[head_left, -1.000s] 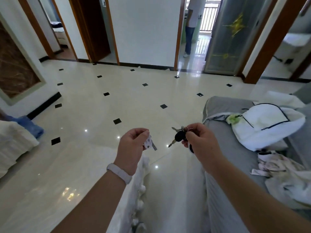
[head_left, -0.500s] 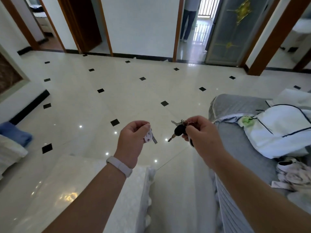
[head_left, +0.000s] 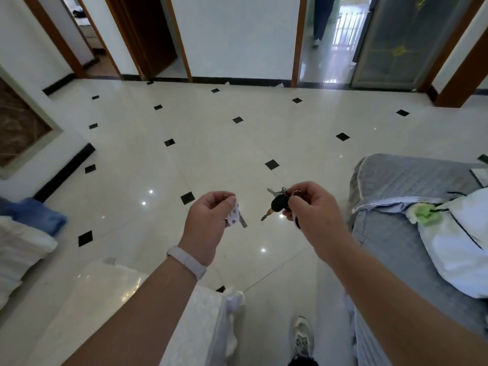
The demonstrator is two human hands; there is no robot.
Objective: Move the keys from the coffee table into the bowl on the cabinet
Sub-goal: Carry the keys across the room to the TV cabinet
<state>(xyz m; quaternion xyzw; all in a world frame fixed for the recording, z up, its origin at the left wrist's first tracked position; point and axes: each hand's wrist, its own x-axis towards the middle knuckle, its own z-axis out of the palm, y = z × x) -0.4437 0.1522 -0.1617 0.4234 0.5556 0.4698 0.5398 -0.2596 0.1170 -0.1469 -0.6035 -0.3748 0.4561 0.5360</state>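
Note:
My right hand (head_left: 315, 215) grips a bunch of keys (head_left: 277, 203) with a black fob and rings, held in the air over the floor. A single key with a white tag (head_left: 235, 216) hangs from my left hand (head_left: 208, 220), which is closed on it at the same height, a short gap to the left. The coffee table (head_left: 111, 307), covered in white cloth, lies below my left forearm. Neither the bowl nor the cabinet is in view.
A grey sofa (head_left: 396, 233) with a white bag (head_left: 459, 241) on it runs along the right. White and blue bedding (head_left: 29, 233) sits at the left. Shiny tiled floor (head_left: 211, 143) stretches ahead to several doorways; a person's legs (head_left: 320, 19) stand in the far one.
The view has tipped down and moved forward: the coffee table and my shoe have come into sight. Both hands keep the same hold on their keys.

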